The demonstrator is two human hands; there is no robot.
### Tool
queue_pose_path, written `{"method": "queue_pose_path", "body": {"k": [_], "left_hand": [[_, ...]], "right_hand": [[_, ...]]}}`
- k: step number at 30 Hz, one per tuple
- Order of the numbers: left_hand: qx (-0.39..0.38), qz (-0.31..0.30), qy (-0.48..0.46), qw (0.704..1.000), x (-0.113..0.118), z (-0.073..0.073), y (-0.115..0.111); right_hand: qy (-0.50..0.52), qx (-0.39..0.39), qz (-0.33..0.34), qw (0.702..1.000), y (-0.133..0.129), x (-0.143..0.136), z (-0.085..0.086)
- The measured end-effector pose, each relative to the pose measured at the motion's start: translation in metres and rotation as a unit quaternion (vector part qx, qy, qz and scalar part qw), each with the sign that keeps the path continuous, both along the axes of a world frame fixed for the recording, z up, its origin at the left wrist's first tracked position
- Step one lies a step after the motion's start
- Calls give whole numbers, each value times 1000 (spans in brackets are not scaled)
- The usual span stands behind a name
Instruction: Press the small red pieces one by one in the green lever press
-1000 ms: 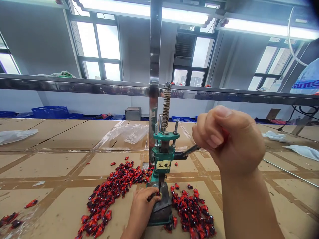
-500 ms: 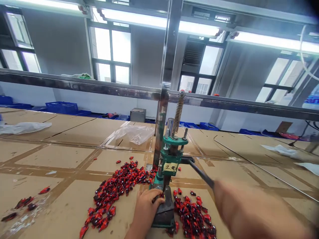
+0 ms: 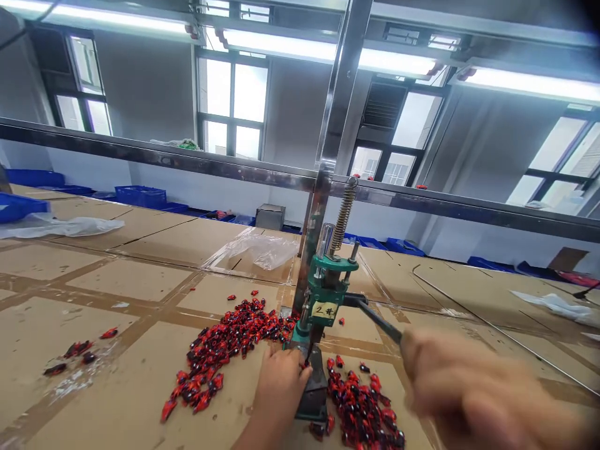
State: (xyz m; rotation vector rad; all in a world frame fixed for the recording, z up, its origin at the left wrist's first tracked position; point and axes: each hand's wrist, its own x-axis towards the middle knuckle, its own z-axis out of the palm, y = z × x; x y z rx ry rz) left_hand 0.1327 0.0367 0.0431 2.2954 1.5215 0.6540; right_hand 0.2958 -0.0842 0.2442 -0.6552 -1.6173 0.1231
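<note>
Two red-black piles (image 3: 234,332) on taped cardboard (image 3: 110,394), windows (image 3: 249,92) behind.

R. hand (image 3: 487,387): blurred, fingers curled in a fist, knuckles up, forearm trailing off behind them toward the lower right. L. hand (image 3: 281,381): back up, wrist below the fingers, thumb just beside the bent index, forearm running down from them.

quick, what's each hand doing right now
Left hand: fingers at the base of the green press; can't tell if it grips a part.
Right hand: blurred, closed around the press's lever.
</note>
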Motion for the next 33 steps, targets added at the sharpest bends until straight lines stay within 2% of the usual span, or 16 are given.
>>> {"method": "queue_pose_path", "body": {"k": [4, 7, 10, 13, 14, 17, 20, 23, 27, 30, 33], "left_hand": [[-63, 48, -24, 997, 16, -1, -20], [-68, 23, -38, 997, 14, -5, -29], [-10, 36, -40, 998, -16, -5, -16], [53, 121, 41, 990, -63, 1, 16], [59, 126, 72, 988, -78, 2, 29], [40, 70, 114, 990, -108, 2, 58], [35, 18, 66, 997, -117, -1, 69], [6, -5, -72, 997, -107, -3, 63], [-98, -57, -230, 967, -72, -5, 42], [-79, -87, -232, 965, -40, -13, 29], [-5, -112, -191, 975, -16, -29, 25]], "right_hand": [[153, 8, 32, 988, 44, 4, 45], [157, -18, 37, 987, 59, 1, 63], [161, -16, 35, 986, 57, 1, 63], [168, -14, 48, 985, 54, 2, 58], [165, -12, 52, 985, 54, 2, 57], [163, -1, 55, 985, 56, 1, 57], [171, 0, 58, 983, 57, 0, 58], [168, -4, 60, 984, 56, 0, 58], [178, 6, 66, 982, 56, 0, 57], [181, 6, 75, 981, 57, 1, 58], [174, 8, 79, 982, 57, 2, 58]]}}
